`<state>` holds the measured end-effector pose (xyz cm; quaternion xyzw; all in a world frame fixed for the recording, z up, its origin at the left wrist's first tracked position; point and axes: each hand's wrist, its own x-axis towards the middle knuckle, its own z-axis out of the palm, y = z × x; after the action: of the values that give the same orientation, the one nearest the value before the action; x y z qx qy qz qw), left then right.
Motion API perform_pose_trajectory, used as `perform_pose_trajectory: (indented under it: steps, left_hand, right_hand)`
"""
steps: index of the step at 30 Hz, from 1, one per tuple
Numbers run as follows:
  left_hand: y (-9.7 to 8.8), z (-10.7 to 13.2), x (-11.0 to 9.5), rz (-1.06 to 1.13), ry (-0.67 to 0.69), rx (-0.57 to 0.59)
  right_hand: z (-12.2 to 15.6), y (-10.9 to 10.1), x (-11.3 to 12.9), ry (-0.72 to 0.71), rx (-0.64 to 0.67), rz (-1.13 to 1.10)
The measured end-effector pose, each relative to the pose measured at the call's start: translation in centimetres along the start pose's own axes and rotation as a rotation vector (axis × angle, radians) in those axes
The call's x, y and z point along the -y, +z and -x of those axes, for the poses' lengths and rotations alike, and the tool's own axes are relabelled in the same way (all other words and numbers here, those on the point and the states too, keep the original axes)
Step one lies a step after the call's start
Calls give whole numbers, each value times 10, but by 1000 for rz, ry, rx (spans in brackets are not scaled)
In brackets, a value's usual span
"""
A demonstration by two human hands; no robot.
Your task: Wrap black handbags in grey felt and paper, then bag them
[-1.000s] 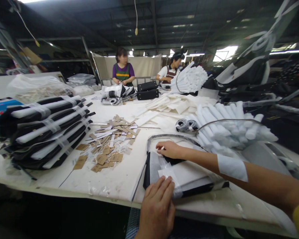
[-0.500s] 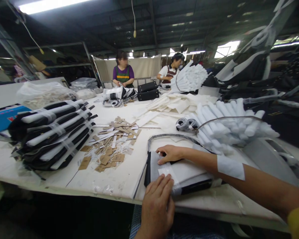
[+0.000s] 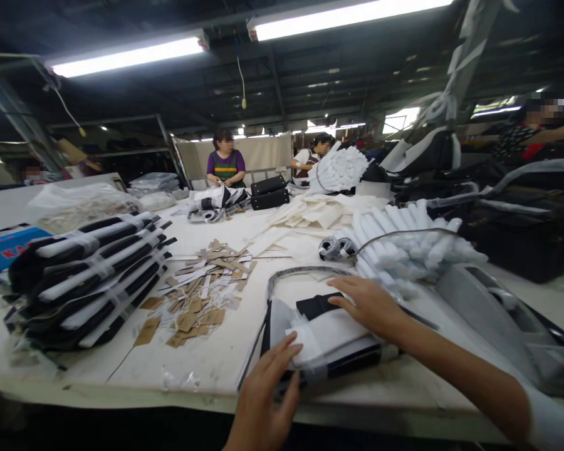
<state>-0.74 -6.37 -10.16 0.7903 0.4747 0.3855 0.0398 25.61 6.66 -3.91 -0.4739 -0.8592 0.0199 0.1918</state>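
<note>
Tube lights (image 3: 352, 17) glare (right edge blurred) beneath a dim ceiling (image 3: 317, 59).

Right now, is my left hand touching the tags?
Apart. The head view shows bare table between your left hand and the tags, which lie further forward and to its left.

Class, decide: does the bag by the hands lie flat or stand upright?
Flat: the bag has its broad face up, its strap curving across the table.

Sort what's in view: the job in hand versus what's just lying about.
Job in hand, apparently:
black bag, between left hand and right hand
white sheet on the bag

Apparently lying about:
loose tags
stacked bundles
bundled white rolls
blue box
</note>
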Motion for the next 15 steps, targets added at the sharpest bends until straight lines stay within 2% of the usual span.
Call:
perform_pose_trajectory:
  steps: [2,4,6,8,10,12,15]
  left_hand:
    - [-11,-8,15,48,-151,-75]
    - [-15,-19,32,118,-347,-104]
    - [-12,-30,44,278,-579,-53]
    - [-5,-38,48,446,-765,-18]
    - [0,-44,45,527,-845,-56]
    - [-3,-48,40,533,-850,-145]
    - [-23,-54,31,530,-770,-326]
  right_hand:
    - [36,-18,-19,232,-53,203]
    - [65,-25,-34,463,41,289]
    - [84,-24,-43,581,132,225]
    - [91,-19,-46,577,123,86]
    - [92,-13,-46,533,50,-41]
    - [90,-9,-41,499,-15,-152]
    - [82,-4,-30,422,-128,-350]
